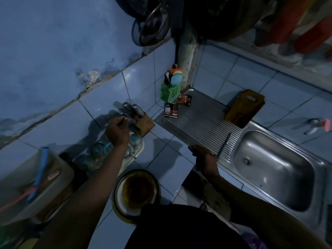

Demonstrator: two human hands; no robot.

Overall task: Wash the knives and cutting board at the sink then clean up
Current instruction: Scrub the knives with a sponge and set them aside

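A wooden knife block (143, 123) with several steel-handled knives stands against the tiled wall at the left. My left hand (116, 132) pinches the handle of one knife (126, 119) at the block. My right hand (202, 153) grips a second knife (224, 147) at the front edge of the ribbed steel drainboard (203, 123), its blade lying across the ribs. A wooden cutting board (245, 108) leans against the back wall behind the drainboard. The steel sink basin (280, 169) lies to the right.
A green caddy (170, 90) with sponges sits in the corner, two dark sachets (177, 106) beside it. Upturned glasses on a tray (100, 153) stand below my left hand. A bowl of dark liquid (138, 190) and a plastic container (36, 182) sit nearer me. A tap (318, 125) juts from the right wall.
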